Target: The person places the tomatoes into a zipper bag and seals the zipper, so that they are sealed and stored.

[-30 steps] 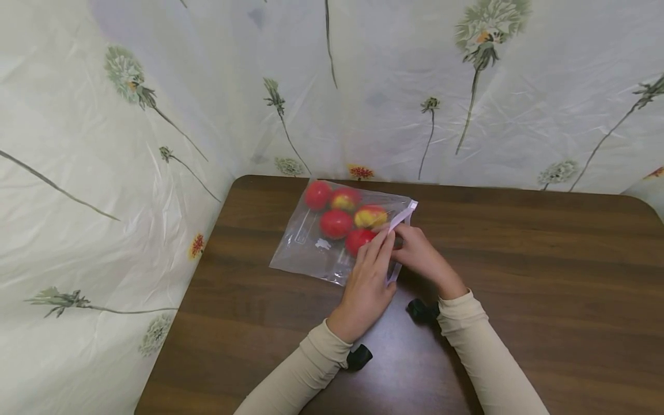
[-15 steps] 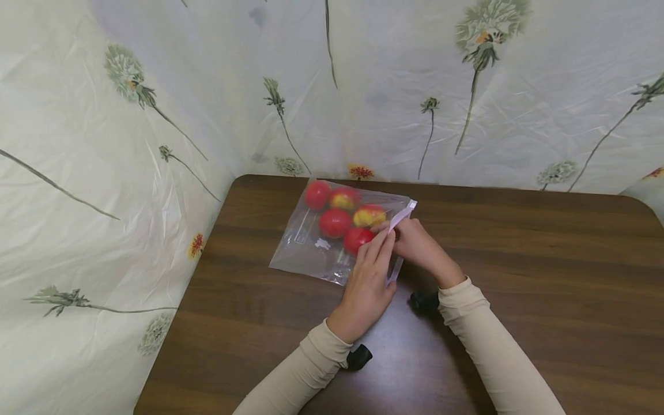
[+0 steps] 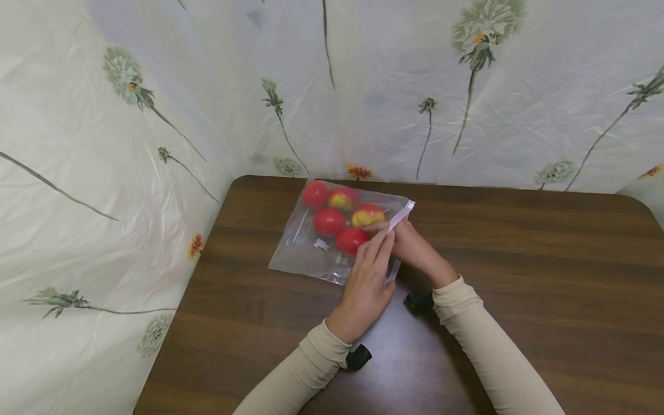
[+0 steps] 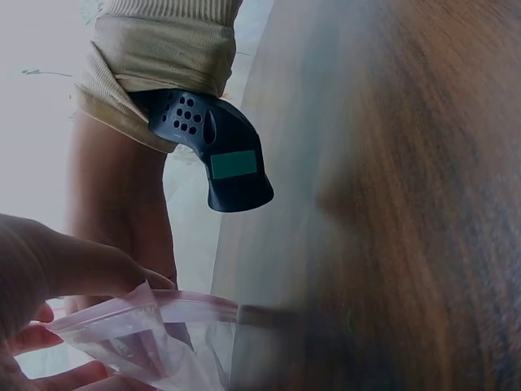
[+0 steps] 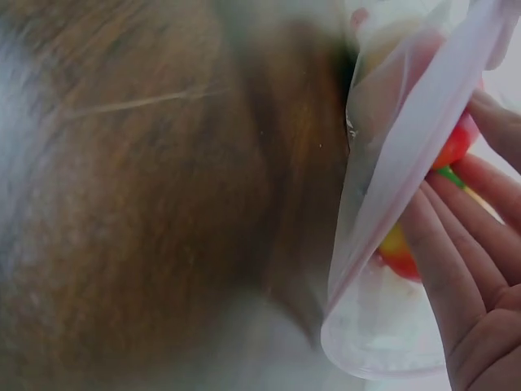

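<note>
A clear zip bag (image 3: 293,256) lies on the table with several round fruits inside, apple-like, some red (image 3: 329,222) and some red-and-yellow (image 3: 368,215). Its mouth, edged by a pale pink zip strip (image 3: 402,212), faces right. My left hand (image 3: 363,297) pinches the near layer of this rim; in the left wrist view the bag's rim (image 4: 187,308) sits between its thumb and fingers. My right hand (image 3: 420,251) reaches through the mouth. In the right wrist view its extended fingers (image 5: 444,252) are inside, beside the fruits (image 5: 399,252); the fingertips are partly hidden.
The brown wooden table (image 3: 544,259) extends to the right and toward me. A floral sheet (image 3: 384,86) hangs behind its back edge and along the left. Dark wrist cameras (image 3: 358,357) sit beneath both wrists, close to the tabletop.
My right hand has slid farther left into the bag. The nearest red fruits have shifted slightly left inside it. My left hand has stayed at the rim.
</note>
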`<state>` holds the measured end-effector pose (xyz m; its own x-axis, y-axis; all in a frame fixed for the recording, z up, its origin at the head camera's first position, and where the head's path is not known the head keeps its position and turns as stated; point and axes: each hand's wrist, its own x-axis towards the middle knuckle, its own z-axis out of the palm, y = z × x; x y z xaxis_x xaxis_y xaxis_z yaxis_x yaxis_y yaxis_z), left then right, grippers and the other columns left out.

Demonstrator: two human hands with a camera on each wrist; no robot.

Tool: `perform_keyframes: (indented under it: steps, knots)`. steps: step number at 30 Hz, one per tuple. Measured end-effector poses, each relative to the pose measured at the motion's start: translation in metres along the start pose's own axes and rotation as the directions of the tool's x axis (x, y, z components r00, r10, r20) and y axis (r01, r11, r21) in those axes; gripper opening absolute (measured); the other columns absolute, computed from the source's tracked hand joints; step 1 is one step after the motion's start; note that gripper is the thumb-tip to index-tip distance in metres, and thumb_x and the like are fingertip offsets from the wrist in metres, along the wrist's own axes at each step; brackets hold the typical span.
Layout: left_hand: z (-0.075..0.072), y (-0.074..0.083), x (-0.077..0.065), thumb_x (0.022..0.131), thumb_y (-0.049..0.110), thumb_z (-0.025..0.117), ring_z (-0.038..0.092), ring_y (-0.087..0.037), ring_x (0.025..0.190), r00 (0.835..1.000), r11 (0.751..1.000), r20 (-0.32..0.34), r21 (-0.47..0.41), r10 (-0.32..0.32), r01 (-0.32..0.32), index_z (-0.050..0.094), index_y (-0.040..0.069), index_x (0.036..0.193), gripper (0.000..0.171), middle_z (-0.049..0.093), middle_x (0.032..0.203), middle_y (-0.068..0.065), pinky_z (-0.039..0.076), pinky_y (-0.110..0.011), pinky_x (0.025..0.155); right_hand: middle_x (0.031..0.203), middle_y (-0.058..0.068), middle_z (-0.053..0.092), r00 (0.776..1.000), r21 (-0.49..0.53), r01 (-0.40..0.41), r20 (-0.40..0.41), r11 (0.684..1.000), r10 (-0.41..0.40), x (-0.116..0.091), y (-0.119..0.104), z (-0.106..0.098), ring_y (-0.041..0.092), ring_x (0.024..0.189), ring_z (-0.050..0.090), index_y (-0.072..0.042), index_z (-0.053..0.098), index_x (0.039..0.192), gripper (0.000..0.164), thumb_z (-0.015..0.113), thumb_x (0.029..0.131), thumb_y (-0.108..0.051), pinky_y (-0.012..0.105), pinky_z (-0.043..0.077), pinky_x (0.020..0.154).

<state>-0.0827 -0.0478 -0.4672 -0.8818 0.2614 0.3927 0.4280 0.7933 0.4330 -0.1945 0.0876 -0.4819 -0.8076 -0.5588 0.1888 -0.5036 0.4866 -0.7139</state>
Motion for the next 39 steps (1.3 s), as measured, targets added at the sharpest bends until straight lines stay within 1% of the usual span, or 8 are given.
perform_keyframes:
  steps: [8, 13, 16, 23, 27, 30, 32, 39]
  knots:
    - [0.0, -0.001, 0.0, 0.075, 0.008, 0.088, 0.051, -0.028, 0.134, 1.0, 1.0, 0.004, -0.007, -0.009, 0.009, 0.043, 0.008, 0.156, 0.093, 0.043, 0.16, -0.006, 0.054, -0.034, 0.104, 0.118, 0.022, 0.075, 1.0, 0.006, -0.017, -0.003, 1.0, 0.017, -0.003, 0.002, 0.003, 0.037, 0.107, 0.071, 0.003, 0.073, 0.121, 0.03, 0.068, 0.092, 0.002, 0.054, 0.053, 0.096]
    - [0.0, 0.0, 0.0, 0.077, 0.009, 0.087, 0.05, -0.026, 0.135, 1.0, 1.0, 0.019, -0.006, -0.024, 0.024, 0.043, 0.01, 0.157, 0.092, 0.042, 0.161, -0.005, 0.054, -0.034, 0.104, 0.118, 0.019, 0.075, 0.998, 0.02, -0.069, 0.011, 0.997, 0.068, -0.009, 0.006, 0.001, 0.033, 0.103, 0.072, 0.0, 0.073, 0.124, 0.032, 0.068, 0.092, -0.001, 0.05, 0.057, 0.091]
    - [0.0, 0.0, 0.0, 0.078, 0.012, 0.087, 0.05, -0.026, 0.135, 0.999, 0.999, 0.021, -0.012, -0.03, 0.03, 0.044, 0.011, 0.156, 0.089, 0.042, 0.161, -0.005, 0.056, -0.035, 0.101, 0.117, 0.021, 0.075, 0.995, 0.038, -0.098, 0.023, 0.994, 0.097, -0.016, 0.007, -0.001, 0.034, 0.104, 0.074, 0.001, 0.072, 0.125, 0.034, 0.07, 0.091, -0.001, 0.05, 0.06, 0.09]
    - [0.003, 0.0, -0.001, 0.083, 0.017, 0.083, 0.051, -0.024, 0.135, 0.999, 0.999, 0.004, -0.018, -0.039, 0.039, 0.05, 0.017, 0.152, 0.076, 0.048, 0.155, -0.001, 0.059, -0.036, 0.092, 0.11, 0.027, 0.075, 0.997, 0.073, -0.077, -0.013, 0.994, 0.078, -0.038, 0.003, -0.007, 0.043, 0.101, 0.074, 0.006, 0.07, 0.11, 0.02, 0.073, 0.09, 0.002, 0.05, 0.061, 0.085]
    - [0.003, 0.0, -0.001, 0.088, 0.02, 0.079, 0.052, -0.023, 0.135, 0.998, 0.998, 0.001, -0.01, -0.055, 0.055, 0.052, 0.02, 0.151, 0.069, 0.053, 0.15, -0.001, 0.061, -0.038, 0.087, 0.117, 0.027, 0.073, 0.998, 0.119, -0.063, -0.004, 0.991, 0.064, -0.052, -0.001, -0.01, 0.043, 0.103, 0.074, 0.006, 0.068, 0.12, 0.029, 0.073, 0.092, 0.0, 0.048, 0.061, 0.086]
    - [0.003, 0.0, -0.002, 0.09, 0.021, 0.077, 0.054, -0.023, 0.135, 0.998, 0.998, 0.001, -0.006, -0.062, 0.062, 0.053, 0.021, 0.15, 0.065, 0.056, 0.148, -0.001, 0.061, -0.04, 0.086, 0.122, 0.028, 0.071, 0.996, 0.156, -0.086, 0.002, 0.984, 0.087, -0.061, -0.004, -0.012, 0.043, 0.104, 0.074, 0.007, 0.065, 0.13, 0.04, 0.073, 0.092, 0.001, 0.049, 0.06, 0.087]
    - [0.003, 0.0, -0.002, 0.091, 0.022, 0.076, 0.055, -0.022, 0.134, 0.998, 0.998, 0.001, -0.005, -0.06, 0.06, 0.053, 0.021, 0.15, 0.063, 0.057, 0.147, -0.001, 0.061, -0.04, 0.087, 0.123, 0.028, 0.071, 0.994, 0.164, -0.103, -0.013, 0.981, 0.106, -0.067, -0.007, -0.014, 0.042, 0.104, 0.074, 0.006, 0.064, 0.131, 0.042, 0.074, 0.091, 0.001, 0.049, 0.06, 0.087]
    - [0.003, -0.001, 0.0, 0.091, 0.024, 0.076, 0.056, -0.02, 0.131, 0.999, 0.999, 0.012, 0.0, -0.051, 0.051, 0.052, 0.019, 0.151, 0.064, 0.06, 0.142, 0.001, 0.059, -0.039, 0.094, 0.112, 0.019, 0.076, 0.984, 0.128, -0.15, -0.075, 0.98, 0.16, -0.084, -0.014, -0.019, 0.032, 0.098, 0.077, 0.0, 0.072, 0.117, 0.028, 0.077, 0.091, -0.007, 0.044, 0.062, 0.084]
